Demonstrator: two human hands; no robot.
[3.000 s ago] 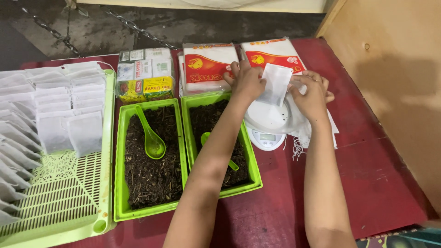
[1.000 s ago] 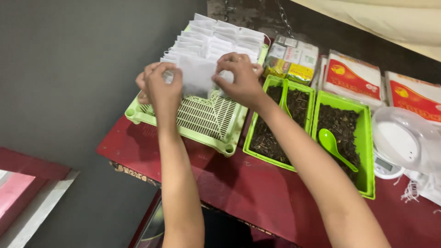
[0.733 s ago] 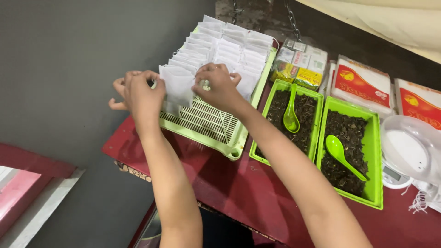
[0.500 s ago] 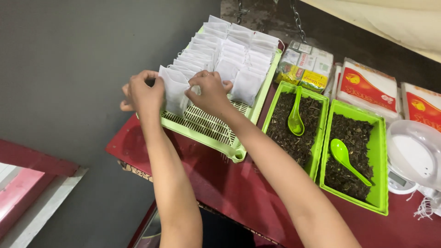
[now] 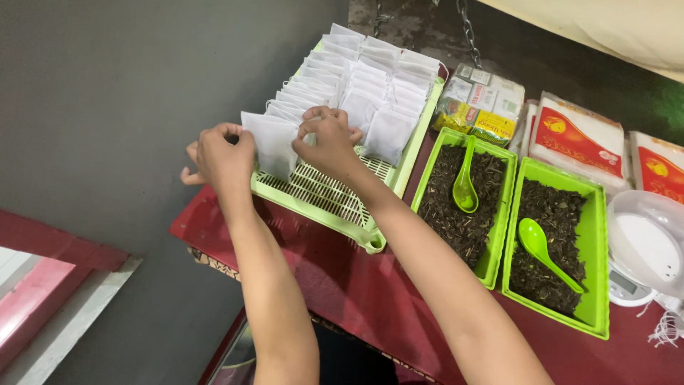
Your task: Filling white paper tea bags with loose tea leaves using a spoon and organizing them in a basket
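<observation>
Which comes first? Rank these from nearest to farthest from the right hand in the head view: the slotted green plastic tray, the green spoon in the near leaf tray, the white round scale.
1. Slotted green plastic tray: directly beneath the right hand.
2. Green spoon: to its right, in the nearer tray of dark leaves.
3. White round scale: far right edge.

Even soft light, sharp focus

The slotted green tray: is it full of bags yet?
Not full. White bags fill the far part of the slotted green tray; its near slotted end is bare.
</observation>
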